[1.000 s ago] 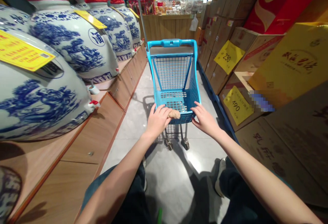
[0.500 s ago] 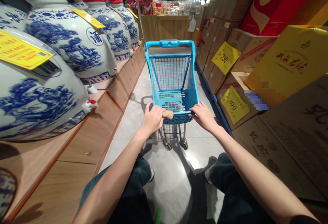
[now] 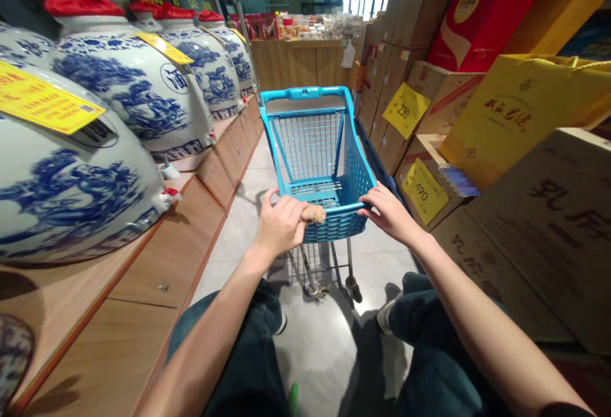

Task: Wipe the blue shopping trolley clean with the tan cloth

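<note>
A small blue shopping cart (image 3: 356, 178) stands in the aisle straight ahead, its basket holding nothing I can see. My left hand (image 3: 279, 226) is closed on the near rim at the left corner and also pinches a small tan lumpy piece (image 3: 314, 214) against it. My right hand (image 3: 389, 212) grips the near rim at the right corner. The cart's front handle (image 3: 305, 93) points away from me, and its rear wheels sit near my feet.
Large blue-and-white ceramic jars (image 3: 138, 95) with red cloth tops and yellow tags line a wooden counter (image 3: 143, 277) on the left. Stacked cardboard boxes (image 3: 548, 226) with yellow price tags (image 3: 421, 191) fill the right. A wooden display stand (image 3: 305, 54) closes the aisle's far end.
The cart's near end has tipped up and swung slightly left, so the basket sits higher and closer to me. Both hands kept their grip.
</note>
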Available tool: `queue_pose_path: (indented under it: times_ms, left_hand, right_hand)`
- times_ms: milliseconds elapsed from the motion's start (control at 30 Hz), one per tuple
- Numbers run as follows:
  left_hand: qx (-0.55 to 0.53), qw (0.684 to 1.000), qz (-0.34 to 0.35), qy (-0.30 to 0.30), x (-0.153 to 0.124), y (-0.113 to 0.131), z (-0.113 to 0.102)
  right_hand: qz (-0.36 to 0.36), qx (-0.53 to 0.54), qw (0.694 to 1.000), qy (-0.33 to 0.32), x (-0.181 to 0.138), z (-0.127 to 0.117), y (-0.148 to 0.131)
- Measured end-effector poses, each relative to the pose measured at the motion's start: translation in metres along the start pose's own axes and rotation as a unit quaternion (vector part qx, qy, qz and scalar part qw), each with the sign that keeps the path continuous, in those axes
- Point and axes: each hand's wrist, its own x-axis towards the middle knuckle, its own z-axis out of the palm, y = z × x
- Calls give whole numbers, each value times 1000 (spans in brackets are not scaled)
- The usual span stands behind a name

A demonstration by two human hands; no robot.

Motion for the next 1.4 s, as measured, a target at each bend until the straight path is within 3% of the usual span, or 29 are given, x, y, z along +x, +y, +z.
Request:
queue_pose_path:
  times_ms: [267,500,767,1200,1400]
  left_hand:
    - [-30,996,-80,-2,27,9,-75]
    - [-73,991,-112,-6,49,-9,-105]
    - [-99,989,-110,-14,35,-9,-98]
    - [-67,989,-134,-7,40,-41,-80]
    - [-97,984,-146,-21,43,-50,-71]
  right_hand:
    - [-19,30,996,84,33,-44,-41]
    - [17,35,996,75,71,-64,-56]
    - [27,35,998,52,63,-57,-57]
    - [25,33,998,38,97,-18,-33]
    - [37,23,998,50,96,-16,-33]
